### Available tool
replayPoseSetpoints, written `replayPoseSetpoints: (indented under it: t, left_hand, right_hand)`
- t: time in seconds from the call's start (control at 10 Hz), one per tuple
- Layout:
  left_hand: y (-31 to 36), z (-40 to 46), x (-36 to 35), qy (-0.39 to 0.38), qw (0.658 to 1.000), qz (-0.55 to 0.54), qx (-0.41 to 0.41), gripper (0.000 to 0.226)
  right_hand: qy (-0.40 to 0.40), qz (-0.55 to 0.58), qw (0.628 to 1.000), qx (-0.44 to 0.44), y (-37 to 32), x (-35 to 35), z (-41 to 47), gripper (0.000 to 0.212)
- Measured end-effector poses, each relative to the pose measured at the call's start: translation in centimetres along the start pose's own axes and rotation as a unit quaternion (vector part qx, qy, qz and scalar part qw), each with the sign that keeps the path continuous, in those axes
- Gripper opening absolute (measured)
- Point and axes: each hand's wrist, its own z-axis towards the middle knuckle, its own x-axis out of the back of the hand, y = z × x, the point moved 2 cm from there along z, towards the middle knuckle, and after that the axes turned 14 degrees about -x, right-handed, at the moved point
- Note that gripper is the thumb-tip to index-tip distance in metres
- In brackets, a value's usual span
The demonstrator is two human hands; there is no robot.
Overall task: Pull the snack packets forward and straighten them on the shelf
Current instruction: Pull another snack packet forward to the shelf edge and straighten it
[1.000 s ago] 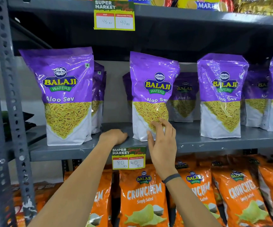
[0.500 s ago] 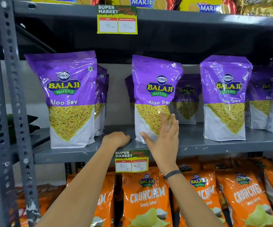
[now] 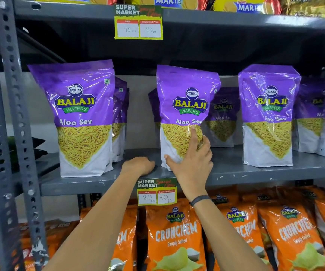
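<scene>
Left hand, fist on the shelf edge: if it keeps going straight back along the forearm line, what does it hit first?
Likely nothing soon. The left hand points into the bare gap between the left front packet and the middle front packet. The rear packet behind the middle one may be first, but depth is unclear.

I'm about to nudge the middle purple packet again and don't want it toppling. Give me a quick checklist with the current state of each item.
1. Right hand on the middle purple Balaji Aloo Sev packet: ok, open palm and fingers lie against its lower front.
2. Left hand braced: ok, closed fist rests on the grey metal shelf edge, apart from the packet.
3. Packet upright: not ok, it leans slightly and faces a little off square.
4. Pulled level with the left purple Aloo Sev packet: cannot tell.
5. Room at the sides: ok, bare shelf shows on both.
6. Purple packets behind it: not ok, they sit further back.
</scene>
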Motion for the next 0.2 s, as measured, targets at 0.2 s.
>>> replayPoseSetpoints:
  t: [0.2]
  left_hand:
    - [0.0, 0.1, 0.0, 0.008, 1.0, 0.001, 0.002, 0.05]
  right_hand:
    - [-0.036, 0.052, 0.998, 0.026, 0.9, 1.3, -0.9, 0.101]
